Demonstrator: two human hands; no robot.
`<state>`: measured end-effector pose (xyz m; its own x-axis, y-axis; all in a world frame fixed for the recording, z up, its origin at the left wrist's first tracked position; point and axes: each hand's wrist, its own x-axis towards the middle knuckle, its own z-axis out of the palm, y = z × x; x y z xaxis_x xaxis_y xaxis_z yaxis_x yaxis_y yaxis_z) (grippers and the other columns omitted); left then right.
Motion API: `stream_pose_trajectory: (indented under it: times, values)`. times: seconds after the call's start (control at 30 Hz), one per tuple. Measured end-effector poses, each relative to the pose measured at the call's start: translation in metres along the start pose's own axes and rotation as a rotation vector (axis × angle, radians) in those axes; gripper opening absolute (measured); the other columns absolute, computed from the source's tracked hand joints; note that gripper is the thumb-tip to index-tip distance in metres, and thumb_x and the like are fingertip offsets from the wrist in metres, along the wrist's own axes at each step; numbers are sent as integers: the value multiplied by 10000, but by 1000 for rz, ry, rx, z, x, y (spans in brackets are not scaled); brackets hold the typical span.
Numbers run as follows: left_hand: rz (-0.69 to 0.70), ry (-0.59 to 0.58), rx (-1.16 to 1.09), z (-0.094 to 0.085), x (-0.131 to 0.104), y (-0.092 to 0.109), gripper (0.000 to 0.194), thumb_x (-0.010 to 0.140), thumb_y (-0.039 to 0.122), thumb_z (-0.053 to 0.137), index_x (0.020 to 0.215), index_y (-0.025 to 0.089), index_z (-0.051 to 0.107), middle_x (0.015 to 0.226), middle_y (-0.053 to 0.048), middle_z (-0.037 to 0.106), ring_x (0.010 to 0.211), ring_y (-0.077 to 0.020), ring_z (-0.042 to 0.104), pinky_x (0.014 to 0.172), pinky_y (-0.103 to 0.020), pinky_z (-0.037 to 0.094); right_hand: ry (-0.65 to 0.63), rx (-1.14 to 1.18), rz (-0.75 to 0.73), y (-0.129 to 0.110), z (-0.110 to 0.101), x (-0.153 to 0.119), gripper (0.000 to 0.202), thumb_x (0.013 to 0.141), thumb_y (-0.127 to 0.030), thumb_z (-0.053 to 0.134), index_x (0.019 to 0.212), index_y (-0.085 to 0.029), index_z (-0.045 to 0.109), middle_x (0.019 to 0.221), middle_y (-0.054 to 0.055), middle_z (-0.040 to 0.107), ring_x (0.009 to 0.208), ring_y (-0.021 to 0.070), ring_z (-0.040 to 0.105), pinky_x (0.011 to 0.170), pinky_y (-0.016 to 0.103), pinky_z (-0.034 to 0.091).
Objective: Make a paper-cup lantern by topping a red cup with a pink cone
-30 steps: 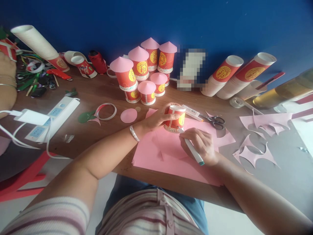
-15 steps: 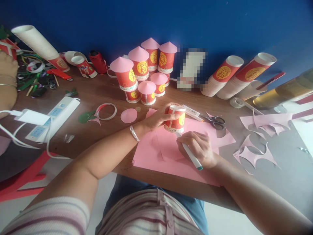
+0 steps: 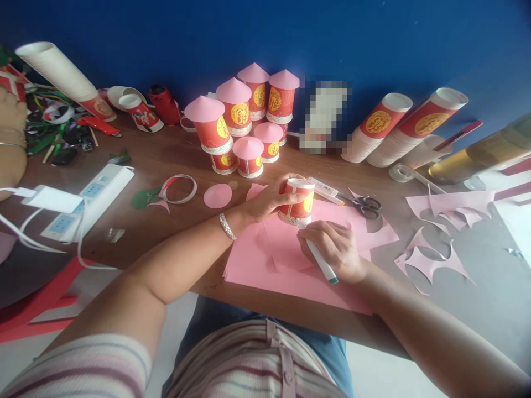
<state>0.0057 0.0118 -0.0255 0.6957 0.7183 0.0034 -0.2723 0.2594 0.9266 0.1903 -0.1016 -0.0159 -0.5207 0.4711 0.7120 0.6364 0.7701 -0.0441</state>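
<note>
My left hand (image 3: 277,200) is wrapped round a red paper cup (image 3: 297,209) with a yellow emblem, held above pink paper sheets (image 3: 257,260). Gripped in my right hand (image 3: 338,251) is a white marker (image 3: 321,261) with a green end. Its tip meets or nearly meets the cup's white lower rim; exact contact is hard to make out. Behind the cup lie another marker (image 3: 326,191) and black scissors (image 3: 367,205). A pink paper disc (image 3: 218,195) rests left of the sheets. Farther back stand several red cups with pink cone roofs (image 3: 233,108), some stacked.
On the left are a power strip (image 3: 89,202), a paper ring (image 3: 179,189) and a tall stack of cups (image 3: 62,74). At right stand more cup stacks (image 3: 379,124), a tape roll (image 3: 401,173) and pink scraps (image 3: 433,264). Another person's arm (image 3: 11,138) shows at the left edge.
The marker in my right hand has shifted slightly left and up, bringing its tip closer to the cup's rim. My left hand keeps the cup in nearly the same place.
</note>
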Motion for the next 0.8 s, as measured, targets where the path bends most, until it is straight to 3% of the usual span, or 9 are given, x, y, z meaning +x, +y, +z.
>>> stream_pose_trajectory:
  times: [0.43, 0.8]
  values:
    - [-34, 17, 12, 2, -2, 4, 547, 773, 434, 879, 1188, 208, 604, 1156, -71, 657, 1029, -220, 631, 874, -362, 489, 8, -6, 0, -2, -1, -1, 193, 941, -29, 616, 1034, -196, 585, 782, -1, 671, 618, 125, 609, 573, 259, 464]
    - [8, -6, 24, -2, 2, -1, 525, 772, 419, 869, 1166, 196, 603, 1126, -61, 649, 992, -198, 642, 868, -361, 492, -8, -10, 1, 0, 0, -1, 193, 940, -13, 627, 1016, -185, 579, 773, 7, 682, 619, 131, 627, 565, 261, 467]
